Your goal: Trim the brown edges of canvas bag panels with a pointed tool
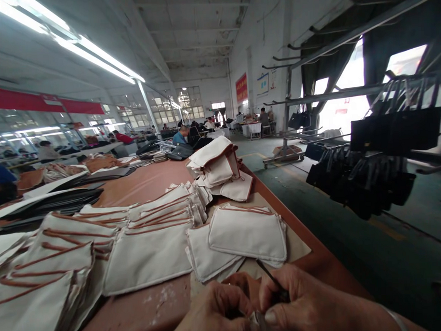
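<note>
At the near edge of the brown tabletop (pixel 149 185), the left hand (pixel 214 313) and the right hand (pixel 305 302) meet close together, low in the view. The right hand's grip is pressed shut, pinching a thin dark tool (pixel 269 276) that slants up toward a white pouch (pixel 248 232); the left hand's grip curls closed over something small and pale, too hidden to name. The pouch lies on a small overlapping pile just beyond the hands, near the tabletop's right edge. Fanned rows of white pouches (pixel 100 242) with brown trim crowd the left. Right of the edge, open green floor (pixel 352 219) runs past a rack of black bags (pixel 379 150).
</note>
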Tool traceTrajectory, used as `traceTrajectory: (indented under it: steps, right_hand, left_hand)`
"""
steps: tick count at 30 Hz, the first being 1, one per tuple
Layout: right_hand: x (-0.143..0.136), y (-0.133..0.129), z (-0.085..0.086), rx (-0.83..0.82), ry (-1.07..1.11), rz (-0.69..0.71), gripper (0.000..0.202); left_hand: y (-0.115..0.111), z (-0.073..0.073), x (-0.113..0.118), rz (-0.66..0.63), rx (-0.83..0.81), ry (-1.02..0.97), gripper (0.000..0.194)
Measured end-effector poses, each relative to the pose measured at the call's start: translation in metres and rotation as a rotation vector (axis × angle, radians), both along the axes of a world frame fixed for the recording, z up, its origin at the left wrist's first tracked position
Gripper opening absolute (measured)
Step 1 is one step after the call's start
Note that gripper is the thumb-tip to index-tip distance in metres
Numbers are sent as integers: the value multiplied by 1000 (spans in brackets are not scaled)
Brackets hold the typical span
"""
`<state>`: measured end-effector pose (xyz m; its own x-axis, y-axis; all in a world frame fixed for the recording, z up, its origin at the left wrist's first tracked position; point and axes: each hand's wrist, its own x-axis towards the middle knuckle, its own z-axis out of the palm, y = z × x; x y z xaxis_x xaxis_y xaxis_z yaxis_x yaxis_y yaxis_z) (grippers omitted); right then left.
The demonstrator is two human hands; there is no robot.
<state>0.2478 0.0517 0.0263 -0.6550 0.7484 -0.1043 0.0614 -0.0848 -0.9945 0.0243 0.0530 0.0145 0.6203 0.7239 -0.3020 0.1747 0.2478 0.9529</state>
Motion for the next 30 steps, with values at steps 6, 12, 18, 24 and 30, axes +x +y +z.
traceTrajectory:
  steps: [6,12,18,24,30]
  right_hand:
    - [4,-1,19,59,-123,-12,12]
    - [1,-1,10,106,-166,-63,11]
    - [-3,-3,1,89,-87,-74,7]
    - [-5,-4,4,119,-145,-102,12]
    - [-5,-6,4,145,-281,-108,10]
  left_hand:
    - [0,-1,11,58,134,81,36]
    - [0,0,16,68,97,146,24]
    - [-1,-8,9,24,-99,162,28]
    - [-4,-1,15,90,119,119,50]
    - [-1,-8,13,60,186,229,26]
